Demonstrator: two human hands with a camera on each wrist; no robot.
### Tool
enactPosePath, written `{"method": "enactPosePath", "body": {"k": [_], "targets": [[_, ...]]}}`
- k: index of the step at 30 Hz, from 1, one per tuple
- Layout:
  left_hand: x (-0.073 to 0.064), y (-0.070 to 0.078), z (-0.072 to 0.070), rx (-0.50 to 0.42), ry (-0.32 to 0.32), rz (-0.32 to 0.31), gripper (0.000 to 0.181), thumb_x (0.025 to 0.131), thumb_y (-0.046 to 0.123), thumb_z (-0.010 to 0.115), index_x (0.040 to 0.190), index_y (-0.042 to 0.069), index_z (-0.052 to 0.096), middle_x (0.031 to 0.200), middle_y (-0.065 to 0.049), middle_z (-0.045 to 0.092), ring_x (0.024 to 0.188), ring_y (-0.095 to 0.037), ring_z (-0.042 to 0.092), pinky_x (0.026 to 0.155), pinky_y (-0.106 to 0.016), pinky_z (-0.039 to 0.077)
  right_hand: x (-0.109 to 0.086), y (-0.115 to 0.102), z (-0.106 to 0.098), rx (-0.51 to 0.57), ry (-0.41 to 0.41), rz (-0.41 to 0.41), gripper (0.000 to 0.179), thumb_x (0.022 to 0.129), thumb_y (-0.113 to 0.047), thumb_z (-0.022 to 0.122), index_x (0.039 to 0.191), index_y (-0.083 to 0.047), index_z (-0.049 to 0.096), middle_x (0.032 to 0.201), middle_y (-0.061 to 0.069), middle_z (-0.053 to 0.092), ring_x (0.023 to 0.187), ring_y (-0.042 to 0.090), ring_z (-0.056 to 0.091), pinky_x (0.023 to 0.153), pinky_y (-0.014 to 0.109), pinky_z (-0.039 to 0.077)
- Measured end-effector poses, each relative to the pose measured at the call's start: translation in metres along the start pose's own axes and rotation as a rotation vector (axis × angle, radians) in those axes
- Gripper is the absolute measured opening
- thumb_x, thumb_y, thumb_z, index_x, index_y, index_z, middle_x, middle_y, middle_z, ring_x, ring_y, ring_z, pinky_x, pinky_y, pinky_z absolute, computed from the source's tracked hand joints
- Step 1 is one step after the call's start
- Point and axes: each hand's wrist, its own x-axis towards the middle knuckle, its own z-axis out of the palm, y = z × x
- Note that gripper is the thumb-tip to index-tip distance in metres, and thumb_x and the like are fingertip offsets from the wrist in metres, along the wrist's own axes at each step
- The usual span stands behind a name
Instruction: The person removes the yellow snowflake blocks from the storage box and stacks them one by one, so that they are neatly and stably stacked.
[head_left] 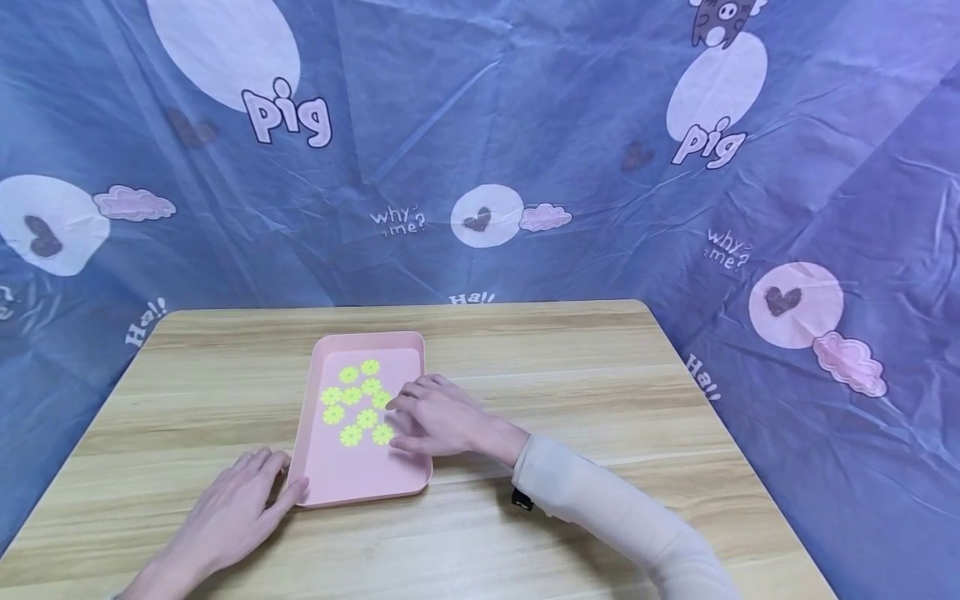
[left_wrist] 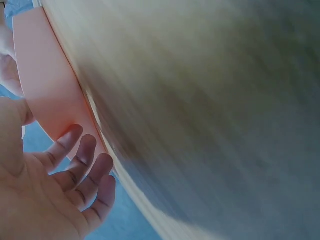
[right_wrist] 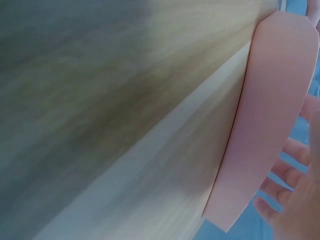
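A pink rectangular tray lies on the table with several yellow-green flower-shaped pieces spread over its floor. At its near left corner, my left hand holds the wall, thumb over the rim and fingers along the outside. The left wrist view shows these fingertips against the tray's outer side. My right hand reaches over the right rim, thumb and fingers apart, beside the rightmost flower pieces. In the right wrist view the tray wall hides part of the right hand's fingers.
The tray rests on a light wood-grain table. A blue printed cloth hangs behind the table and along its right side. A small black item shows under the right sleeve.
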Motion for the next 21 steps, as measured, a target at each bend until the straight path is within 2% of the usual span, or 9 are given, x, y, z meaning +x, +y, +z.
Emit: {"method": "enactPosePath", "body": {"k": [4,9,21], "targets": [[0.0,0.002,0.0,-0.021,-0.035,-0.033,0.022,0.102,0.04,0.068,0.099,0.018,0.063,0.082,0.006,0.05,0.08,-0.012,0.046,0.067,-0.034,0.042,0.004,-0.003,0.003,-0.008,-0.012,-0.018,0.055,0.099,-0.061,0.062,0.14,-0.024,0.065,0.131,-0.005,0.069,0.125,0.015,0.061,0.116,0.039,0.046],[-0.001,0.006,0.0,-0.039,-0.056,-0.058,0.022,0.103,0.039,0.067,0.093,0.021,0.058,0.08,0.007,0.046,0.078,-0.011,0.042,0.063,-0.028,0.036,0.009,-0.006,0.006,-0.028,-0.019,-0.038,0.051,0.1,-0.058,0.063,0.138,-0.025,0.067,0.118,-0.009,0.069,0.114,0.012,0.061,0.108,0.035,0.047],[-0.001,0.005,0.0,-0.045,-0.081,-0.076,0.023,0.104,0.04,0.065,0.094,0.021,0.057,0.079,0.006,0.045,0.078,-0.013,0.041,0.062,-0.028,0.033,0.017,-0.01,0.012,-0.034,-0.051,-0.001,0.044,0.098,-0.054,0.068,0.132,-0.026,0.071,0.113,-0.008,0.069,0.107,0.012,0.06,0.101,0.033,0.048]]}}
